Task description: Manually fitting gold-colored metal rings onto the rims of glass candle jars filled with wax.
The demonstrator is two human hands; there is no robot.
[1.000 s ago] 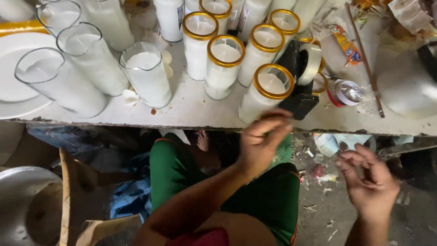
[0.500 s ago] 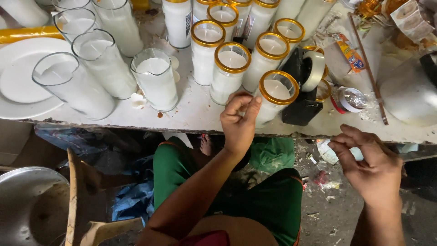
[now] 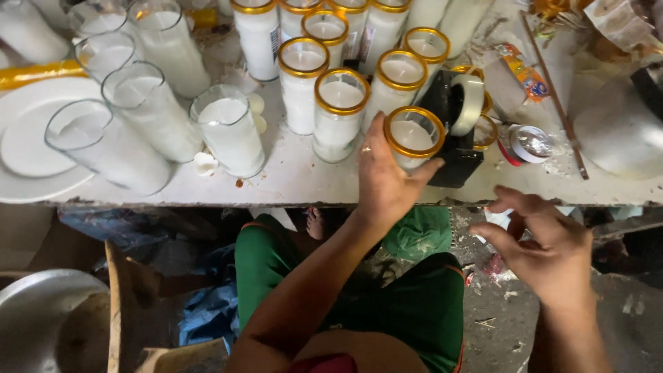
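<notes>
My left hand [image 3: 383,183] reaches over the front edge of a white table [image 3: 297,183] and grips a gold-rimmed glass candle [image 3: 413,135], with fingers on its left side and the thumb under its right side. More gold-rimmed candles [image 3: 340,110] stand in rows just behind it. My right hand [image 3: 549,245] hovers below the table edge at the right with fingers spread, holding nothing. A black tape dispenser [image 3: 456,166] with a roll of clear tape [image 3: 471,103] stands right beside the gripped candle.
Several plain glass candles [image 3: 228,131] stand at the left beside white plates [image 3: 27,148]. A round red-edged tin [image 3: 528,144] and a thin stick [image 3: 552,90] lie at the right. A metal bowl [image 3: 34,311] sits on the floor at lower left, and my green-clad legs [image 3: 414,311] are under the table.
My left hand has risen from below the table edge and closed around the nearest gold-rimmed candle. My right hand has lifted slightly and spread its fingers.
</notes>
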